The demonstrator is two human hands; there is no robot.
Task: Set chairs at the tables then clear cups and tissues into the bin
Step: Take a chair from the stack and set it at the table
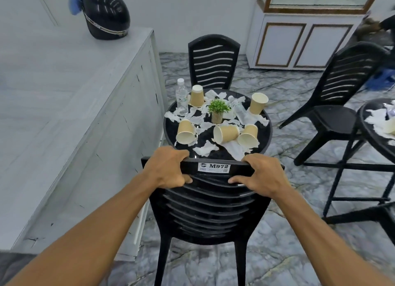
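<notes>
Both of your hands are clamped on the top rail of the black slatted chair [211, 211]. The left hand [168, 168] holds near the rail's left end and the right hand [263, 174] near its right end. On each, the fingers are curled over the far side and the thumb is hooked under the near side. The white M972 label [213, 167] sits on the rail between them.

The chair's back faces you. Its rail lies just at the near rim of the round desk [266, 136], and the seat is hidden below.

The likely slip here is pushing in too hard. If the rail or seat knocks the rim, the jolt could roll the lying paper cups [226, 134] off the edge or tip the upright water bottle [181, 97] at the far left. Loose tissues [205, 147] lie just beyond your fingers and could be dragged off as you let go.

The cups and tissues are scattered around a small potted plant [218, 108], all just beyond the rail. The nearest tissue almost touches your right hand.

A second chair [213, 61] already stands on the far side. A third chair [333, 97] stands apart to the right, turned towards another littered desk [363, 117]. No bin is in view, so you will have to find it.
</notes>
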